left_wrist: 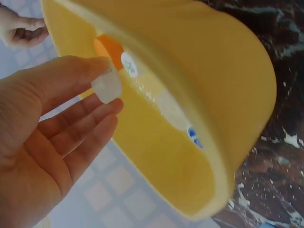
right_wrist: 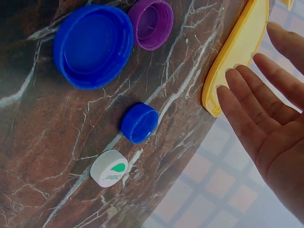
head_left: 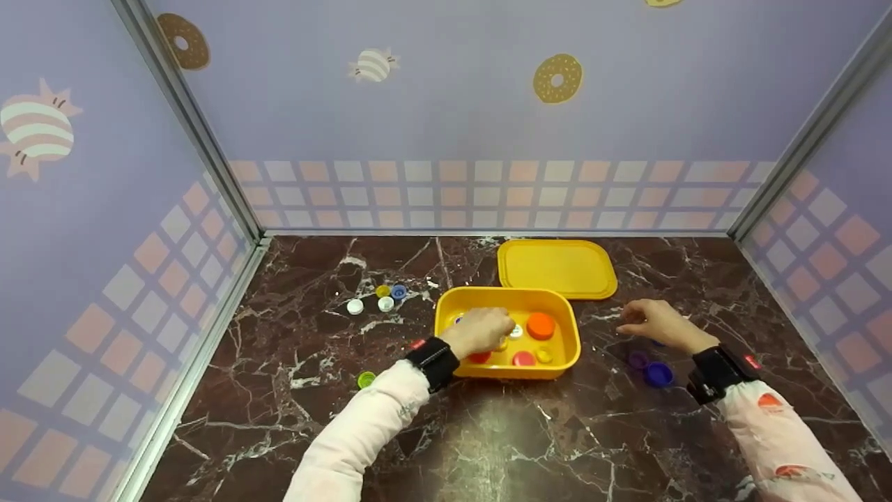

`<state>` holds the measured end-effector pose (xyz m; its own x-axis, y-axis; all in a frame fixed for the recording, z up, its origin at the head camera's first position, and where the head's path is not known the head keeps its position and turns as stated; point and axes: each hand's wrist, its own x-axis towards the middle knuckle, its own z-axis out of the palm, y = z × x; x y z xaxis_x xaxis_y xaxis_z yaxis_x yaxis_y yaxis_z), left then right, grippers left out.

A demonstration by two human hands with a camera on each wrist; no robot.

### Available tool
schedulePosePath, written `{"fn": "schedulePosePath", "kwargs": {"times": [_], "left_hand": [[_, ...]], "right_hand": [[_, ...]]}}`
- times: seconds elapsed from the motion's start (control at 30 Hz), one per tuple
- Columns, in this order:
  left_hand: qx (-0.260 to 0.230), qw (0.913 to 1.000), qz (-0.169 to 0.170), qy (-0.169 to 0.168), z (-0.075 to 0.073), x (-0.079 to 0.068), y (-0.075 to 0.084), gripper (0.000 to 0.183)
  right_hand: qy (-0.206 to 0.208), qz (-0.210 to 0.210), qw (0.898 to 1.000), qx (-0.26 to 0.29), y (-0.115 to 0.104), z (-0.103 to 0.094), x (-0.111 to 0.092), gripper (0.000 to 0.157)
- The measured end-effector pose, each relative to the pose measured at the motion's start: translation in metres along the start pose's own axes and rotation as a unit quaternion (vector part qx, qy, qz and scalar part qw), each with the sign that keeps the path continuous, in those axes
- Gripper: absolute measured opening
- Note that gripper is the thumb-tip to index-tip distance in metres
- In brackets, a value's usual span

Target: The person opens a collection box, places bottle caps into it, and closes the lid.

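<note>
Over the yellow box [head_left: 446, 373], my left hand [head_left: 481, 330] pinches a whitish bottle cap [left_wrist: 108, 87] between thumb and fingers. Inside the box lie an orange cap [head_left: 541, 325], a white cap [head_left: 516, 330], a pink cap [head_left: 524, 358], a small yellow cap [head_left: 545, 355] and others partly hidden by the hand. My right hand [head_left: 662, 325] hovers right of the box, fingers relaxed, holding nothing. Below it in the right wrist view are a large blue cap [right_wrist: 92, 47], a purple cap [right_wrist: 151, 23], a small blue cap [right_wrist: 139, 122] and a white cap with a green mark [right_wrist: 109, 168].
A yellow lid [head_left: 557, 268] lies flat behind the box. To the left on the dark marbled table [head_left: 293, 432] are white caps [head_left: 355, 307], a yellow cap [head_left: 382, 291], a blue cap [head_left: 398, 292] and a green cap [head_left: 366, 379]. Patterned walls [head_left: 446, 104] enclose the table's back and sides.
</note>
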<state>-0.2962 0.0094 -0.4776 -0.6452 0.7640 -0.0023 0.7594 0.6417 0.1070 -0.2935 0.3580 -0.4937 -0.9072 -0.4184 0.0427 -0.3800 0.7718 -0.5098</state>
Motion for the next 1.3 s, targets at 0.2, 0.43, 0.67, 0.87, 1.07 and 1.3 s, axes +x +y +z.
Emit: {"fn": "schedulePosePath", "kwargs": {"times": [0.2, 0.43, 0.67, 0.87, 1.07, 1.3], "left_hand": [[0.013, 0.9996, 0.009, -0.023, 0.011, 0.004, 0.005, 0.011], [0.044, 0.9983, 0.015, -0.035, 0.018, 0.006, 0.005, 0.007], [0.021, 0.9970, 0.014, -0.074, 0.021, 0.008, 0.005, 0.013], [-0.007, 0.9935, 0.001, -0.113, 0.019, 0.009, 0.005, 0.009], [0.013, 0.9971, 0.016, -0.073, 0.009, 0.006, 0.006, 0.016], [0.062, 0.9968, 0.047, 0.018, 0.003, -0.001, 0.007, 0.006]], "right_hand": [[0.004, -0.003, 1.000, 0.006, 0.001, 0.003, -0.001, 0.023], [0.002, 0.000, 1.000, 0.010, 0.002, 0.002, 0.000, 0.019], [-0.004, 0.011, 1.000, 0.009, 0.003, 0.001, 0.000, 0.021], [0.002, 0.014, 1.000, -0.004, 0.005, -0.004, -0.003, 0.025], [0.001, 0.031, 1.000, 0.004, 0.006, -0.013, -0.004, 0.026], [-0.011, 0.047, 0.999, 0.012, 0.010, -0.023, -0.004, 0.026]]}}
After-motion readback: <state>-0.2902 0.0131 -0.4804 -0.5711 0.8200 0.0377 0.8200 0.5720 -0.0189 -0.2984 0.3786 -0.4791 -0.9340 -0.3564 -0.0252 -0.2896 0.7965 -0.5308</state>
